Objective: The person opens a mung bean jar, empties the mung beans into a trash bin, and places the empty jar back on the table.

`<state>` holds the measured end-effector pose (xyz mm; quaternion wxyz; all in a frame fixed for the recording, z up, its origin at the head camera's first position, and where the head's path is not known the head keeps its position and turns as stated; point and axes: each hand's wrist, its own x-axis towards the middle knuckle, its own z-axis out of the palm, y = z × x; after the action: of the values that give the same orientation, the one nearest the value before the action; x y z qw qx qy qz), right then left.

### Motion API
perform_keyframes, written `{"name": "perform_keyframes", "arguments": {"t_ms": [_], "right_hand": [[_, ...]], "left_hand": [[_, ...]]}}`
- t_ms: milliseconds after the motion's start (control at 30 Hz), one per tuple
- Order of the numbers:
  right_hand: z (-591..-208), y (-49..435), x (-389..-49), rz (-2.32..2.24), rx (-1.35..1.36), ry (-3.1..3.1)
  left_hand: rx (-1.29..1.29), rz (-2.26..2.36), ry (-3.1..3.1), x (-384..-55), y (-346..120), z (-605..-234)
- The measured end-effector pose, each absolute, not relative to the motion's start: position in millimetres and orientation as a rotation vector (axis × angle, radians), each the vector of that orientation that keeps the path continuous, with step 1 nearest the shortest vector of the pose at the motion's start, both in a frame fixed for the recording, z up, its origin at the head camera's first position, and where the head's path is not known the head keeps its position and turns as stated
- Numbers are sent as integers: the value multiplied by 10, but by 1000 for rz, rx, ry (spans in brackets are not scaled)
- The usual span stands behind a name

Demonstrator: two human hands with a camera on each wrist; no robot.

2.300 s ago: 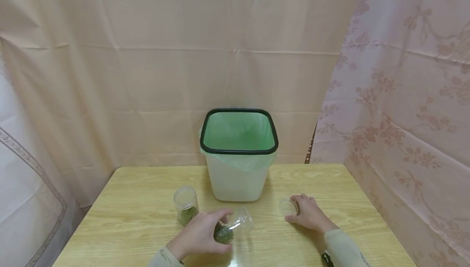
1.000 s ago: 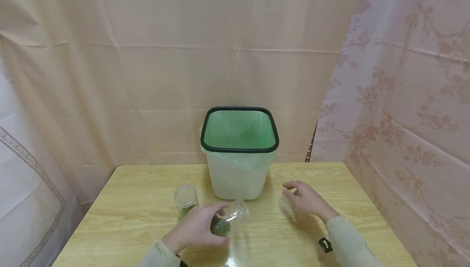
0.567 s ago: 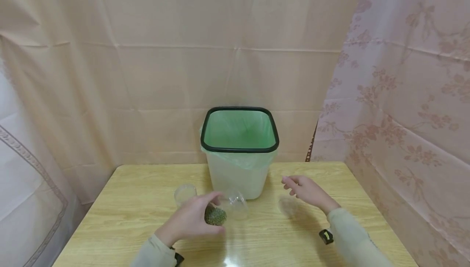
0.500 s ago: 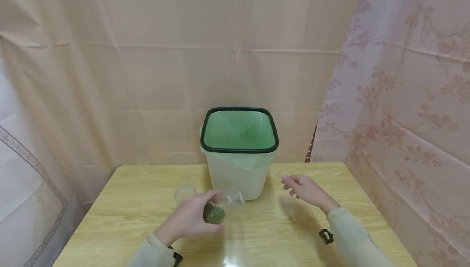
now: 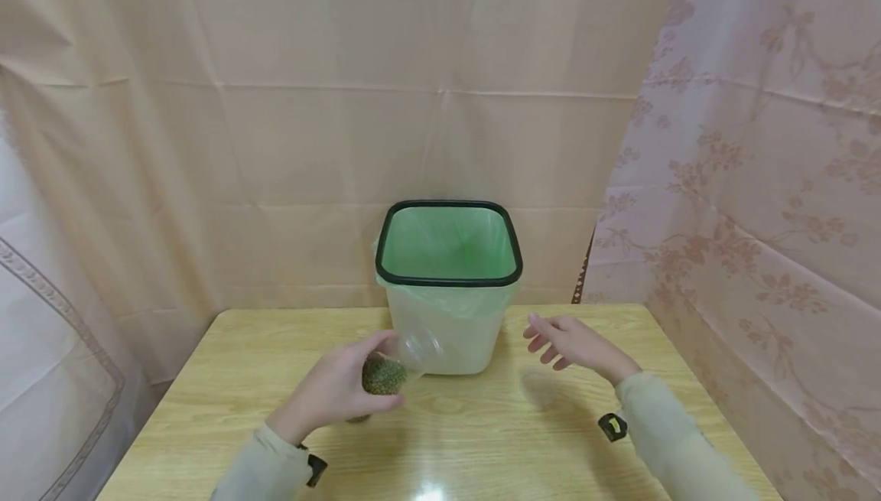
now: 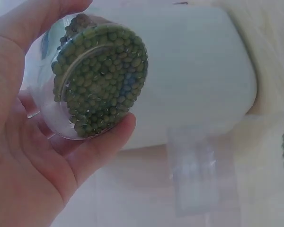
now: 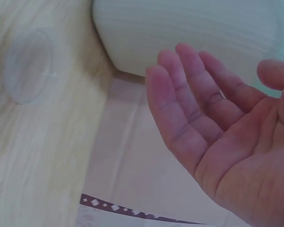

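Before the front wall of the white bin, a little to its left, the left hand grips a clear jar of green beans, thumb and fingers wrapped about its lower part. Raised and tilted, the jar leans its mouth end toward the bin, below the black rim in the head view; whether it touches the wall, I cannot tell. Right of the bin's front, the right hand is free, its fingers loosely extended, holding nothing. Near the bin's right front corner a clear disc, probably a lid, lies flat on the table. Left of the bin, a second jar stands mostly hidden behind the left hand.

As I judge it, the main risk is a spill: the mouth seems uncovered, so a steeper tilt this far below the rim could send beans down the bin's outside. A slack grip could let the smooth jar slip, and a low sweep might topple the second jar.
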<state>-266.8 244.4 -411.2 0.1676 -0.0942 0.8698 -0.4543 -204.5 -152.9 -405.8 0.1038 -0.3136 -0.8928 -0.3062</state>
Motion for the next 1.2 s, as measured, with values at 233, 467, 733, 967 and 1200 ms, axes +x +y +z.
{"name": "perform_keyframes", "arguments": {"t_ms": [233, 467, 733, 967, 1200], "right_hand": [[-3906, 2384, -2698, -1311, -239, 2413], [-3714, 2327, -2768, -1329, -238, 2425], [-3491, 2266, -2811, -1345, -258, 2457], [-3325, 2233, -2850, -1327, -270, 2486], [-3191, 2177, -2963, -1279, -268, 2504]], "left_hand": [[-872, -892, -2649, -2070, -1624, -3843], [-908, -905, -2582, -2124, -1653, -3676], [-912, -872, -2545, -2193, -1675, -3486], [-934, -760, -2472, -2252, -1702, -3361], [-931, -677, -2451, -2354, -1735, -3185]]}}
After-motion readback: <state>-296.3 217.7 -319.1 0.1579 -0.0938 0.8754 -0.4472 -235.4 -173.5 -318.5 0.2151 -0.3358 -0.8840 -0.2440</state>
